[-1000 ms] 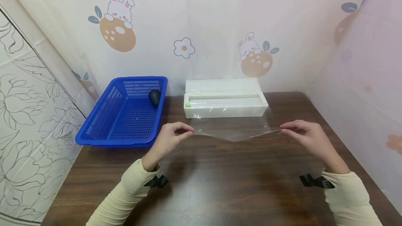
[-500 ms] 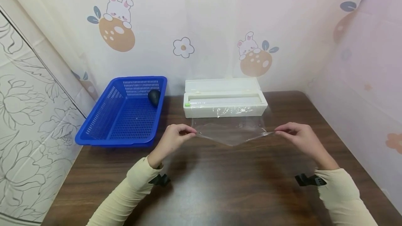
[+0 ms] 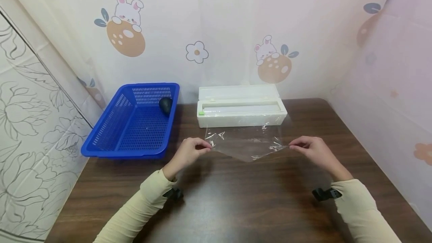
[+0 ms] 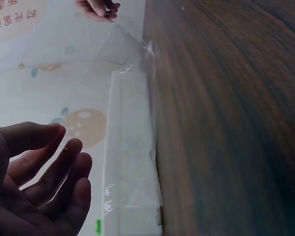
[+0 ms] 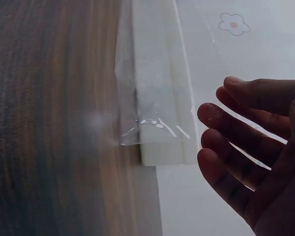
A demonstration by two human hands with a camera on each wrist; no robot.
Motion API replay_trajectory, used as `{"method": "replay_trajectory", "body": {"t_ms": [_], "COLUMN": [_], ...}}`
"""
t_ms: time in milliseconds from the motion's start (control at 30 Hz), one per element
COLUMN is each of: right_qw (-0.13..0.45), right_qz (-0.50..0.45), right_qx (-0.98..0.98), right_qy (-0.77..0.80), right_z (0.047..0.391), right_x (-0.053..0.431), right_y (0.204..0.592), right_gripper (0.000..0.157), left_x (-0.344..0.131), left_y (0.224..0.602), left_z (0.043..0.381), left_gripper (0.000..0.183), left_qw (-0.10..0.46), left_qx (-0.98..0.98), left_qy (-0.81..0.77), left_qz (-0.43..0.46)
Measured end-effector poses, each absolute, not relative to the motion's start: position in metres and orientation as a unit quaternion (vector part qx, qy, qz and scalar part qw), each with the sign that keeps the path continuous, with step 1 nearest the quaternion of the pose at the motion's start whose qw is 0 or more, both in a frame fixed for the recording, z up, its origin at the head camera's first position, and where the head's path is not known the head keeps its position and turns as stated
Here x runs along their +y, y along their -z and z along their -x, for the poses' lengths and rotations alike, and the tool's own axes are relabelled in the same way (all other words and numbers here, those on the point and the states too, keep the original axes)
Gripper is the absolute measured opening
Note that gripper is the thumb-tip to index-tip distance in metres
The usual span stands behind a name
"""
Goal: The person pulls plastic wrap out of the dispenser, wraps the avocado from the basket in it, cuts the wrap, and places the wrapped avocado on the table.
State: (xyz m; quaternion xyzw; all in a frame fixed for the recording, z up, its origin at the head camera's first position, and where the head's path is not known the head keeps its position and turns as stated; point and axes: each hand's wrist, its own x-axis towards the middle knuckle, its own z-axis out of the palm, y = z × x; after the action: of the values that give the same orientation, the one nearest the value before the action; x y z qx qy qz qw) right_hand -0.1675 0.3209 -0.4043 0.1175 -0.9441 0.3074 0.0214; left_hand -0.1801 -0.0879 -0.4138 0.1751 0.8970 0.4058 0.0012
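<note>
A sheet of clear plastic wrap [image 3: 243, 143] stretches from a white wrap dispenser box [image 3: 241, 120] toward the person. My left hand [image 3: 189, 153] pinches its left corner between thumb and index finger. The opposite corner is pinched by my right hand [image 3: 314, 153]. Between the hands the sheet's front edge sags to a point over the table. The box's lid [image 3: 239, 92] stands raised, and a pale roll lies in its slot. In the left wrist view the left hand [image 4: 44, 172] has its other fingers loosely curved; the right hand [image 5: 255, 132] looks alike in its own wrist view.
A blue plastic basket [image 3: 135, 153] stands at the left, with a dark rounded object [image 3: 165, 105] inside against its right wall. A green slider [image 3: 201, 113] sits at the box's left end. A printed curtain [image 3: 233, 21] hangs behind the brown wooden table [image 3: 243, 198].
Both hands have come a little nearer to the person and closer together, the right hand moving left most. The wrap is drawn out slightly further and sags lower in the middle.
</note>
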Motion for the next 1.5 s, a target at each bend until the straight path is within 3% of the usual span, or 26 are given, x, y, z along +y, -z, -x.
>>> {"method": "replay_trajectory", "body": {"t_ms": [333,733,1033,1500], "right_qw": [0.002,-0.055,-0.054,-0.074], "right_qz": [-0.143,-0.130,-0.146,-0.159], "right_qx": [-0.945,-0.949,-0.949,-0.950], "right_qy": [-0.295,-0.283,-0.275,-0.260], "right_z": [0.170,0.167,0.167,0.167], "right_x": [0.326,0.328,0.330,0.329], "right_y": [0.419,0.426,0.426,0.429], "right_gripper": [0.008,0.010,0.009,0.012], "left_x": [-0.088,-0.091,-0.092,-0.093], "left_y": [0.427,0.436,0.435,0.438], "left_z": [0.182,0.182,0.179,0.173], "left_gripper": [0.005,0.008,0.011,0.012], "left_qw": [0.033,0.034,0.092,0.139], "left_qx": [0.908,0.911,0.921,0.928], "left_qy": [-0.376,-0.346,-0.311,-0.232], "left_qz": [-0.182,-0.222,-0.215,-0.255]}}
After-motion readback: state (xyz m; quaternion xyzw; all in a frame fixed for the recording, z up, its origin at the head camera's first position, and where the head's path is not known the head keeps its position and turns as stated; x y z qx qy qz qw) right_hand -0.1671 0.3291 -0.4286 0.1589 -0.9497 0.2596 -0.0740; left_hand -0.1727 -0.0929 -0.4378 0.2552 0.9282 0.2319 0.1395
